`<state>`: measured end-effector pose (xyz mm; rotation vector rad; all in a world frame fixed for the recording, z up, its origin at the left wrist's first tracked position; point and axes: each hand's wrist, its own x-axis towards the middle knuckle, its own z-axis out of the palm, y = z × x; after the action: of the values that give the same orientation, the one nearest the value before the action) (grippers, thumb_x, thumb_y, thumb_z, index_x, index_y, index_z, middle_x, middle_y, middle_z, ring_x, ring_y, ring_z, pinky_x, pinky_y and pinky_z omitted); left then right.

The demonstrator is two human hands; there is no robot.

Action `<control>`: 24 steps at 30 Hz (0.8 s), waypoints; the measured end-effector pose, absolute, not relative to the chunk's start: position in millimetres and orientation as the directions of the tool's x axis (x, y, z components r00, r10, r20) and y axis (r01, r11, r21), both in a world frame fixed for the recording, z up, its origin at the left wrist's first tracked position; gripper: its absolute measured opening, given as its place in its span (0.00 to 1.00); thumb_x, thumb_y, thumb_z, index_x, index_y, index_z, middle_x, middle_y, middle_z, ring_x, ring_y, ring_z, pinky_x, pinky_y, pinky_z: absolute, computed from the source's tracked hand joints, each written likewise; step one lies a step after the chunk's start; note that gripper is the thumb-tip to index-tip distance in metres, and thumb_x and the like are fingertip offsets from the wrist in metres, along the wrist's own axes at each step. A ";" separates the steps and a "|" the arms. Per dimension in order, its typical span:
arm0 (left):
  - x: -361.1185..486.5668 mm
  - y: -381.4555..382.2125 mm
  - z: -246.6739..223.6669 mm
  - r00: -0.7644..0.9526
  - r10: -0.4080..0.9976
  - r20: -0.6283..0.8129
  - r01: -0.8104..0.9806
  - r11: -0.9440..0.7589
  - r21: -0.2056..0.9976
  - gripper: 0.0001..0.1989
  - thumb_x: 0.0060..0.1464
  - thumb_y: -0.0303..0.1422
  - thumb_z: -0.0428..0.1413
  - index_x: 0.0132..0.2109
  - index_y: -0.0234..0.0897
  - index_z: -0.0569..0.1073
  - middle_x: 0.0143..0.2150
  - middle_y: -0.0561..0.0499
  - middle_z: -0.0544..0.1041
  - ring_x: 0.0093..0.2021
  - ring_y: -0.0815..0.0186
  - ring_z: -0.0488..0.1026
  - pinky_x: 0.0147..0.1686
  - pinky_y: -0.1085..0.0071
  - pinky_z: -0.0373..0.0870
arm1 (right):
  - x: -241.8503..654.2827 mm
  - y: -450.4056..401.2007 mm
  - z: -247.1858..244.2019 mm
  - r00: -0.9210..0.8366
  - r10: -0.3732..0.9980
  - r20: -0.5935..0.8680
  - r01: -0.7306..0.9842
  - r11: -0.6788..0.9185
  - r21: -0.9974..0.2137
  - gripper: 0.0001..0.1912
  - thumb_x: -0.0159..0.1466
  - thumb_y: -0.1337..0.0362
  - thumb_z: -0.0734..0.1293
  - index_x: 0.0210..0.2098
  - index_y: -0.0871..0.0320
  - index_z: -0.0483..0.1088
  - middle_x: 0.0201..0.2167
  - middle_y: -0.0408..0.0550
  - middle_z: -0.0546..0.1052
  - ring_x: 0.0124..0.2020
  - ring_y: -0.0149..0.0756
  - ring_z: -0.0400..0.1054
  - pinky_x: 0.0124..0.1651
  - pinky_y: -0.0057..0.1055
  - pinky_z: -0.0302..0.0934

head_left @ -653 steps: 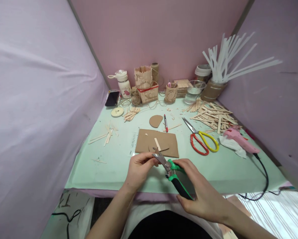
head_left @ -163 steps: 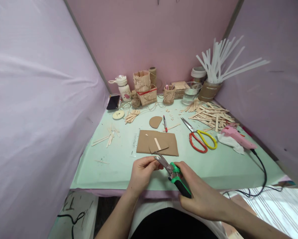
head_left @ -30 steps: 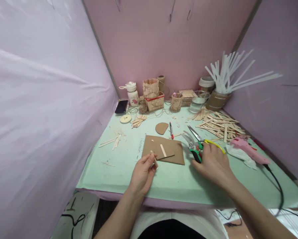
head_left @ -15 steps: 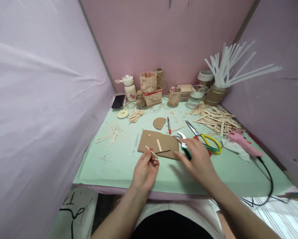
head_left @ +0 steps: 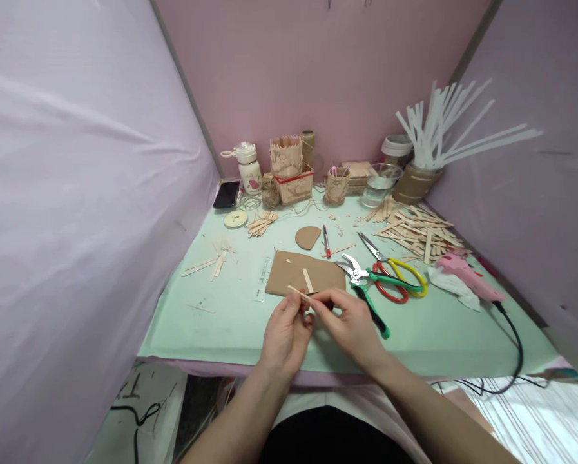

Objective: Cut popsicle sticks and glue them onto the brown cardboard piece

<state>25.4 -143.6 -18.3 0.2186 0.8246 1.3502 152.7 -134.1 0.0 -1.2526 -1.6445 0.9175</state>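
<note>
Between the fingertips of my left hand (head_left: 287,328) is a short wooden craft stick (head_left: 297,293), tilted down to the right. My right hand (head_left: 349,322) pinches the stick's right end, so both hands are closed on it. Just behind them lies a brown cardboard piece (head_left: 281,274) with another short stick piece (head_left: 308,281) on top. Green-handled pruning shears (head_left: 361,277) rest with blades apart to the right of the cardboard. Scissors (head_left: 380,258) with red and yellow handles lie partly under the shears' handle.
A pink glue gun (head_left: 467,277) sits on white tissue at the right, its cord running off the table edge. Behind it is a heap of craft sticks (head_left: 419,235). A rounded cardboard piece (head_left: 308,238) and a red marker (head_left: 326,242) lie mid-table. Along the back stands a white bottle (head_left: 249,169).
My right hand has moved left from over the pruning shears to the craft stick and now pinches its end. The shears lie uncovered on the table. My left hand still holds the stick.
</note>
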 end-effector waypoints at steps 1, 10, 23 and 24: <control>19.4 -142.8 -18.4 0.032 0.920 -0.391 -0.710 0.296 0.639 0.16 0.44 0.37 0.69 0.39 0.33 0.79 0.34 0.50 0.75 0.33 0.71 0.71 0.31 0.76 0.66 | 159.2 -128.9 2.4 -0.162 0.979 0.126 0.343 0.175 -0.923 0.11 0.64 0.58 0.66 0.31 0.57 0.75 0.28 0.46 0.78 0.30 0.36 0.70 0.35 0.31 0.62; -21.8 -126.6 9.4 0.255 0.880 0.400 0.549 -0.472 0.690 0.16 0.52 0.27 0.62 0.48 0.46 0.79 0.47 0.44 0.78 0.50 0.53 0.70 0.51 0.59 0.58 | 193.3 -96.3 20.7 -0.383 0.893 -0.237 0.423 -0.059 -0.904 0.12 0.56 0.56 0.68 0.23 0.58 0.73 0.19 0.40 0.68 0.22 0.30 0.58 0.25 0.28 0.49; -4.3 -119.9 9.4 0.648 0.566 0.509 0.659 -0.752 -0.003 0.12 0.64 0.25 0.48 0.40 0.34 0.76 0.28 0.50 0.74 0.30 0.64 0.67 0.29 0.67 0.58 | 191.8 -95.5 16.5 -0.424 0.857 -0.292 0.416 -0.101 -0.904 0.12 0.56 0.56 0.68 0.23 0.57 0.73 0.20 0.41 0.72 0.23 0.30 0.62 0.25 0.28 0.51; -4.5 -119.6 9.4 0.638 0.568 0.519 0.660 -0.751 0.011 0.12 0.64 0.25 0.48 0.40 0.35 0.76 0.28 0.50 0.74 0.30 0.64 0.67 0.29 0.68 0.59 | 192.8 -95.2 16.8 -0.428 0.857 -0.287 0.404 -0.103 -0.909 0.12 0.56 0.55 0.68 0.24 0.57 0.74 0.21 0.41 0.73 0.23 0.30 0.62 0.25 0.28 0.52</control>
<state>-4.5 -119.6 9.4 3.0045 1.1372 0.8480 192.8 -95.2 16.8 -1.3784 -1.7788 1.5451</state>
